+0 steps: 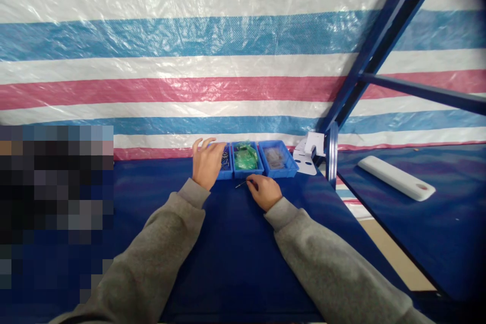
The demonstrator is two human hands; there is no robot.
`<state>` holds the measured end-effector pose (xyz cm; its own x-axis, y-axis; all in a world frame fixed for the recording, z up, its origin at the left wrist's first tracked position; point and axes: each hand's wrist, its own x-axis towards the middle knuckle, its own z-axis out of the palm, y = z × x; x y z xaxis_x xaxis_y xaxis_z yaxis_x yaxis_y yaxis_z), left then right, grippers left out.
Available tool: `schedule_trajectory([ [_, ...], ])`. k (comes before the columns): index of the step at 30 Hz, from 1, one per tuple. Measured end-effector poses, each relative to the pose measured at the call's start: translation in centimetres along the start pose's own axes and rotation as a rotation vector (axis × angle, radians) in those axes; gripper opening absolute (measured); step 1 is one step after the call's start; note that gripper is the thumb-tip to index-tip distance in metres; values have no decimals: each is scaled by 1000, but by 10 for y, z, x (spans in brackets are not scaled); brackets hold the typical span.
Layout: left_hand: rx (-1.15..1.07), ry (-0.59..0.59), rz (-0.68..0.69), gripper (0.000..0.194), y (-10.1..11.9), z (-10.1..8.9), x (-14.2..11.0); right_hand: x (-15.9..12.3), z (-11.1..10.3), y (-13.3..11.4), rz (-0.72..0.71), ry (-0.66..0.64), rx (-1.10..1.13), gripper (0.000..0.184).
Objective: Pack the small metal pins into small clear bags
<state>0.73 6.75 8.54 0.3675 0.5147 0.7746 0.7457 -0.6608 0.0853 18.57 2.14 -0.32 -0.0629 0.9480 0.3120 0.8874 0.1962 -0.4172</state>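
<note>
My left hand (207, 166) is raised at the left side of a blue bin (225, 175), its fingers apart and nothing visible in them. Metal screws (225, 160) lie in that bin, which the hand partly covers. Lower and to the right, my right hand (265, 192) pinches a thin screw (240, 184) between thumb and fingertips, close above the table. Directly behind the screw stands a middle blue bin (248, 173) holding a green plastic bag (245, 158). The right blue bin (285, 171) contains clear plastic bags (275, 158).
White cut pieces (307, 156) stand right of the bins, beside a blue metal post (331, 154). A gap separates my blue table (243, 263) from another table (436, 233), where a long white object (397, 178) lies. Striped sheeting (190, 40) hangs behind. The left side is pixelated.
</note>
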Motion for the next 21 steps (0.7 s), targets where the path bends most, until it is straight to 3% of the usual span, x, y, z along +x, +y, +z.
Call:
schedule_trajectory([
  [4,59,-147,-13,34,17,8,-25,1,0,1,54,-100,-85,27],
  [10,-153,-222,57,23,20,18,-65,0,0,0,52,-177,-151,30],
  [21,-171,-336,1,21,7,41,-81,1,0,1,-24,-191,-172,18],
])
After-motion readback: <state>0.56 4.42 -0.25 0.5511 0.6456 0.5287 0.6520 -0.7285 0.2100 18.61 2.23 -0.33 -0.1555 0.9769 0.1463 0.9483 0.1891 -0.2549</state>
